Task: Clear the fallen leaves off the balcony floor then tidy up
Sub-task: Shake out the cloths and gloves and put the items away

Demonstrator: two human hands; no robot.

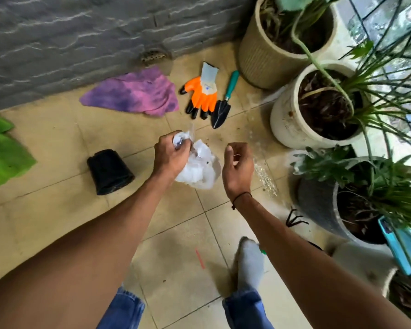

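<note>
Head view, looking down past my forearms at the tiled balcony floor (57, 217). My left hand (170, 154) has its fingers curled tight around the gathered top of a crumpled white plastic bag (199, 168), which hangs from that grip above the tiles, between my 2 hands. My right hand (239, 162) is just beside the bag and not touching it, holding nothing, with the fingers loosely curled and the thumb up; a dark thread bracelet (241, 197) sits on that wrist.

I cannot make out any leaves in the bag. A few dark specks of debris lie on the tiles beyond it.

Further out, by the grey wall (81, 32), a purple cloth (133, 93) lies flat, with an orange gardening glove (201, 97) beside it and a teal-handled trowel (223, 103) just right of the glove. A black pot (108, 170) lies tipped on its side left of my left hand, and a green cloth (3, 150) sits at the left edge. 3 potted plants (318, 108) line the right side. My grey-socked foot (249, 264) rests on the tiles below.
</note>
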